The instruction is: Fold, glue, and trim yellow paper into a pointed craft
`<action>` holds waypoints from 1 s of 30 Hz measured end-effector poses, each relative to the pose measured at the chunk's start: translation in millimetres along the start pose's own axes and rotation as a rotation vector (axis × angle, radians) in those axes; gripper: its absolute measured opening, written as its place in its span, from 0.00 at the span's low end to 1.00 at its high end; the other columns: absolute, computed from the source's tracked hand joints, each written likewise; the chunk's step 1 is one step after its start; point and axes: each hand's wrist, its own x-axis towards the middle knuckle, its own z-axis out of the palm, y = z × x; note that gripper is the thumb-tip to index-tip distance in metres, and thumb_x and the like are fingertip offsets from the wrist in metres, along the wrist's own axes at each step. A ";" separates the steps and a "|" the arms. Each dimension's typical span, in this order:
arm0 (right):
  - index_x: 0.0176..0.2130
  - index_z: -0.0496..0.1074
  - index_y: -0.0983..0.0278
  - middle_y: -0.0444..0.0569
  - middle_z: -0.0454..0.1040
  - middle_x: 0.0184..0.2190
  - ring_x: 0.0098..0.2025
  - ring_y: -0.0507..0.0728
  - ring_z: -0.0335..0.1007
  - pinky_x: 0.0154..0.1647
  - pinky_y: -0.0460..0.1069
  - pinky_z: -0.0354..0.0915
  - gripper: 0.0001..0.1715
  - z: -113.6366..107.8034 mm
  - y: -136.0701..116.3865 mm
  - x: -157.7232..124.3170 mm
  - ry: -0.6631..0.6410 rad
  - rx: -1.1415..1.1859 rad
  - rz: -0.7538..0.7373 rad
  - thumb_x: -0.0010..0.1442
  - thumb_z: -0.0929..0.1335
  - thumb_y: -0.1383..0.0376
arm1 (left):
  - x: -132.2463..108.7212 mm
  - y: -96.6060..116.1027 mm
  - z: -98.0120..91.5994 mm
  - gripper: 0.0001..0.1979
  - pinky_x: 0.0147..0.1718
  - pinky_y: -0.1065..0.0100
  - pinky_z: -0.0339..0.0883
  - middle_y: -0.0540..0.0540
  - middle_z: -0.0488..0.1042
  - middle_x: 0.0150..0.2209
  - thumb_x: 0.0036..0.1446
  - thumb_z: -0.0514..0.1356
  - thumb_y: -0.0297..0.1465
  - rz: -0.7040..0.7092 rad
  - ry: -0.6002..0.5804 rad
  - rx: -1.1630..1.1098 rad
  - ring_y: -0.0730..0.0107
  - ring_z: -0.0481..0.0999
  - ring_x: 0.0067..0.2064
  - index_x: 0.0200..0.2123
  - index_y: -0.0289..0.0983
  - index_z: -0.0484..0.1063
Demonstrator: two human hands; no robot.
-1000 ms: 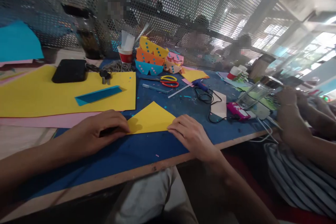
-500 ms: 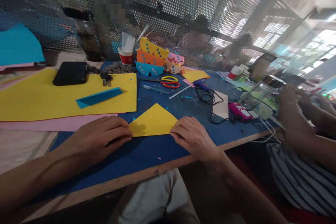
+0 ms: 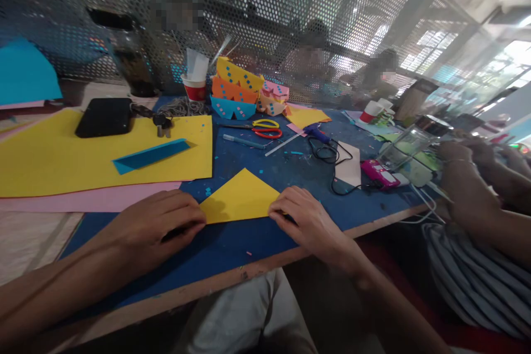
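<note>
A yellow paper triangle (image 3: pixel 241 199) lies on the blue tabletop in front of me, its point away from me and its long straight edge toward me. My left hand (image 3: pixel 168 221) pinches the left corner between thumb and fingers. At the right corner my right hand (image 3: pixel 301 218) has its fingers closed on the paper; both fingers and thumb cover that tip. Beyond the triangle lie scissors (image 3: pixel 267 128) with red and yellow handles and a pale blue pen-like tool (image 3: pixel 244 142).
Large yellow sheets (image 3: pixel 50 163) lie at left, bearing a black phone (image 3: pixel 104 117), keys (image 3: pixel 161 123) and a folded blue strip (image 3: pixel 151 156). Paper crowns (image 3: pixel 236 88) and a cup (image 3: pixel 194 87) stand at the back. A glue gun (image 3: pixel 317 134) trails its cord; a person's arm (image 3: pixel 473 188) is at right.
The yellow triangle has shifted slightly toward me, with both hands still at its corners. My left hand has moved a little down. The view has shifted slightly.
</note>
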 end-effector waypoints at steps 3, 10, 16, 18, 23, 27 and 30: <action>0.48 0.83 0.60 0.50 0.86 0.47 0.49 0.60 0.81 0.55 0.56 0.74 0.11 0.8 1.3 2.3 -0.015 0.061 0.055 0.87 0.71 0.64 | -0.5 -1.8 0.3 0.15 0.40 0.58 0.81 0.45 0.88 0.42 0.84 0.59 0.42 -0.052 0.004 -0.048 0.56 0.87 0.42 0.45 0.48 0.85; 0.46 0.81 0.60 0.49 0.85 0.45 0.49 0.60 0.81 0.53 0.54 0.72 0.09 3.6 2.3 5.1 -0.011 0.100 0.138 0.85 0.73 0.68 | -3.4 -8.5 3.0 0.15 0.35 0.61 0.75 0.48 0.88 0.41 0.82 0.61 0.49 -0.181 -0.003 -0.105 0.57 0.86 0.37 0.50 0.49 0.85; 0.45 0.80 0.59 0.47 0.86 0.42 0.46 0.60 0.81 0.51 0.55 0.67 0.08 5.9 5.1 4.0 -0.012 0.017 0.214 0.82 0.76 0.65 | -0.7 -6.2 2.5 0.16 0.38 0.59 0.78 0.48 0.88 0.42 0.84 0.60 0.48 -0.156 -0.001 -0.117 0.56 0.87 0.40 0.49 0.50 0.84; 0.43 0.79 0.59 0.46 0.85 0.41 0.45 0.60 0.80 0.49 0.55 0.66 0.10 5.3 5.9 5.0 -0.018 -0.012 0.236 0.82 0.78 0.63 | 0.6 -3.7 1.2 0.15 0.39 0.60 0.79 0.48 0.87 0.43 0.85 0.59 0.47 -0.138 0.007 -0.108 0.57 0.87 0.41 0.49 0.50 0.84; 0.39 0.77 0.59 0.45 0.85 0.39 0.45 0.60 0.80 0.49 0.55 0.61 0.16 1.1 2.0 10.6 -0.076 -0.039 0.321 0.80 0.80 0.61 | 0.9 -1.8 1.7 0.16 0.41 0.66 0.80 0.48 0.86 0.46 0.87 0.57 0.42 -0.036 0.036 -0.057 0.62 0.86 0.42 0.52 0.47 0.86; 0.39 0.77 0.59 0.46 0.84 0.40 0.46 0.61 0.80 0.50 0.55 0.60 0.17 -1.8 -3.2 14.6 -0.111 -0.037 0.410 0.78 0.81 0.60 | -2.3 -7.7 6.9 0.21 0.44 0.67 0.79 0.47 0.87 0.50 0.89 0.52 0.36 0.052 0.037 0.030 0.63 0.85 0.44 0.57 0.50 0.88; 0.38 0.76 0.59 0.45 0.83 0.41 0.47 0.61 0.79 0.52 0.55 0.60 0.18 -2.2 -3.8 15.2 -0.098 -0.019 0.440 0.77 0.82 0.60 | -4.3 -11.4 9.0 0.21 0.46 0.66 0.80 0.47 0.87 0.49 0.88 0.52 0.33 0.138 0.061 0.086 0.63 0.85 0.44 0.58 0.51 0.88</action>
